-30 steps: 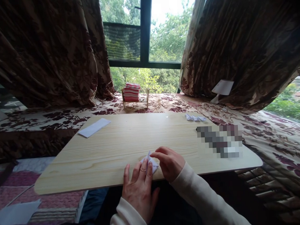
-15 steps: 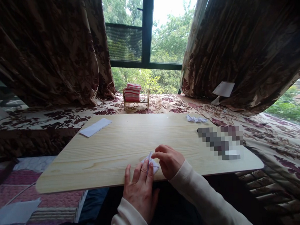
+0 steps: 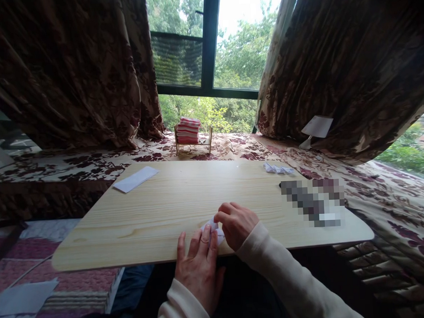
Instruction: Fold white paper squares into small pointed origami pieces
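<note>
A small folded piece of white paper lies near the front edge of the pale wooden table. My left hand rests over it with fingers spread, the fingertips pressing on the paper and hiding much of it. From the other side my right hand has its thumb and index finger closed in a pinch on a flap at the paper's upper part. The exact shape of the fold is partly covered by both hands.
A flat strip of white paper lies at the table's back left. Several small folded paper pieces sit in a row at the back right, behind a blurred-out item. Beyond stand a small rack with striped cloths and a lamp.
My right hand has shifted slightly at the paper's upper part, and the raised flap has changed shape. My left hand holds almost the same place. The view has moved a little.
</note>
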Motion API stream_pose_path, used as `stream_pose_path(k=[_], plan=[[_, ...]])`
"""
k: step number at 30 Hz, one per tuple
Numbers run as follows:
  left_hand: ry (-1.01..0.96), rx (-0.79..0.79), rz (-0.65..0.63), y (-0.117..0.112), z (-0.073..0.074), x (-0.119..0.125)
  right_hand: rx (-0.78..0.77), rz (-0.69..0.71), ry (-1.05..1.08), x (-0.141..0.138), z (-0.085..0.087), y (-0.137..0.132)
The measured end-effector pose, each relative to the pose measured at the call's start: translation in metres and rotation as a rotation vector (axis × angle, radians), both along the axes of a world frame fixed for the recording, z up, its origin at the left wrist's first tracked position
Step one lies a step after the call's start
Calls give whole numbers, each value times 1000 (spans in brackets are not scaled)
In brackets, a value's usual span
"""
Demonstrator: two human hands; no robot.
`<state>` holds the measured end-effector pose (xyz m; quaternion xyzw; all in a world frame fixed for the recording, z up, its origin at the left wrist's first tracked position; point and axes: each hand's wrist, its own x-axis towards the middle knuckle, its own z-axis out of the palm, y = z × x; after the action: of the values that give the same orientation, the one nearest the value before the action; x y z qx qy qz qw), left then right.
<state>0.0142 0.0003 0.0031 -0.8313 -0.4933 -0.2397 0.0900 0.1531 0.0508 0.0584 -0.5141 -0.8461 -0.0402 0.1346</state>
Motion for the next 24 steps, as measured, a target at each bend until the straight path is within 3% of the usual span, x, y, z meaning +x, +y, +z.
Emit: stream_pose_path(k=[12,24], plan=[[-35,-10,4,0,-2,0,-85,46,157,-7,-11,3],[-41,-36,24,0,-2,1,-90,-7,66,-16,-16,13]])
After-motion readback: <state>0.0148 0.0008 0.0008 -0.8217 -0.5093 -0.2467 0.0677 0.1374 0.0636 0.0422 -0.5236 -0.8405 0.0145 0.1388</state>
